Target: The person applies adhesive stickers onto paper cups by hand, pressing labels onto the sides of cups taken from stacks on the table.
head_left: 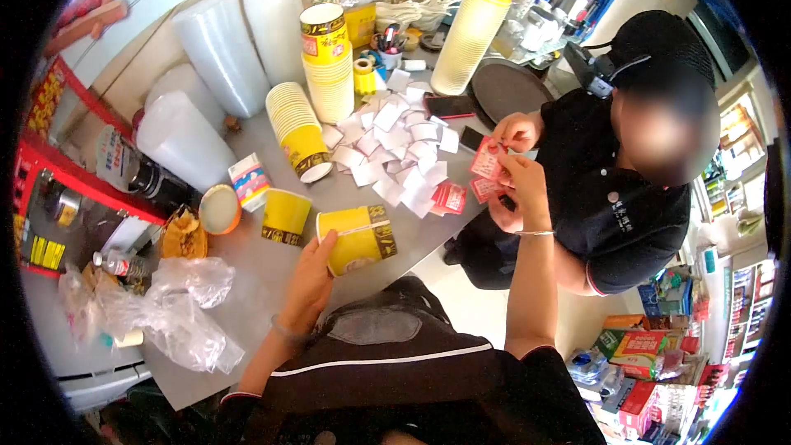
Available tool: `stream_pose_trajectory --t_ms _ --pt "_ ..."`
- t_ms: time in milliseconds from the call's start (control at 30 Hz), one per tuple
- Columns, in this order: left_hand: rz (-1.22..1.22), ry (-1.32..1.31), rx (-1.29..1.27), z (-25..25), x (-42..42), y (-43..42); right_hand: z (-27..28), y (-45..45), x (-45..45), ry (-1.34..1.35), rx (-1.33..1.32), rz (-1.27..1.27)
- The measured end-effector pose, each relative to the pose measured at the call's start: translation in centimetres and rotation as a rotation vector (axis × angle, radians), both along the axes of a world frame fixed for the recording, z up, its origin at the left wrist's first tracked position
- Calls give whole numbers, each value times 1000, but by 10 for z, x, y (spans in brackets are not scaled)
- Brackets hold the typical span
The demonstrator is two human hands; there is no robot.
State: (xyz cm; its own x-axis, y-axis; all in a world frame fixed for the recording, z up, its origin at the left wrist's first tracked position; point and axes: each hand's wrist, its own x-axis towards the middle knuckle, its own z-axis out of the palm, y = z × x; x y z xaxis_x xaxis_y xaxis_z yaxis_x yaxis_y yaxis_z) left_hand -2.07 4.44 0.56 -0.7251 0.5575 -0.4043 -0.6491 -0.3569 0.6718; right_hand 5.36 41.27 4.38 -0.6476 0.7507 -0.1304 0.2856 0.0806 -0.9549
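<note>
My left hand is wrapped round a yellow paper tub with a dark patterned band, held tilted over the table's front edge. My right hand reaches forward to the right, its fingertips pinching a red printed card. A co-worker's hand is at the same card from above; the co-worker's other hand is just below mine, partly hidden, near a second red card. Another yellow tub stands beside the one I hold.
A pile of white paper slips covers the table's middle, with red cards at its edge. Behind are stacked tubs, a leaning tall stack and a round tray. Plastic bags lie left. A co-worker stands right.
</note>
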Motion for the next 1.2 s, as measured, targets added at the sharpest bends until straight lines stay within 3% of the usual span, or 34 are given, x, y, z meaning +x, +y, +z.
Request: stream_pose_trajectory --t_ms 67,133,233,333,400,433,467,533,633,733,767,933,1033,1133,1200 --pt "-49 31 18 3 3 -6 3 -11 8 155 -189 -63" --pt "-119 127 74 13 5 -11 -5 -13 19 136 -258 -27" --pt "-268 417 -53 45 13 -18 -14 -45 25 547 -831 -4" --pt "-401 467 -129 37 23 -22 -20 -102 29 900 -1089 310" --pt "-400 306 -112 41 26 -20 -12 -134 18 1018 -1116 345" --pt "-403 224 -104 43 27 -18 1 -147 15 948 -1210 239" --pt "-443 249 -118 42 28 -17 -12 -148 10 993 -1232 438" --pt "-516 299 -138 40 32 -16 -14 -157 7 827 -1261 351" --pt "-605 532 -152 42 31 -22 -6 -160 11 713 -1166 299" --pt "-595 152 -222 51 29 -13 3 -171 11 646 -1157 363" --pt "-619 241 -217 48 28 -13 0 -172 9 660 -1151 437" --pt "-759 624 -297 48 22 -18 2 -158 8 682 -914 332" --pt "-706 264 -302 40 21 -15 -16 -158 12 520 -897 413" --pt "-650 356 -181 36 21 -10 -21 -163 9 423 -1004 414" --pt "-646 357 -228 35 20 -11 -15 -162 7 445 -1067 400"
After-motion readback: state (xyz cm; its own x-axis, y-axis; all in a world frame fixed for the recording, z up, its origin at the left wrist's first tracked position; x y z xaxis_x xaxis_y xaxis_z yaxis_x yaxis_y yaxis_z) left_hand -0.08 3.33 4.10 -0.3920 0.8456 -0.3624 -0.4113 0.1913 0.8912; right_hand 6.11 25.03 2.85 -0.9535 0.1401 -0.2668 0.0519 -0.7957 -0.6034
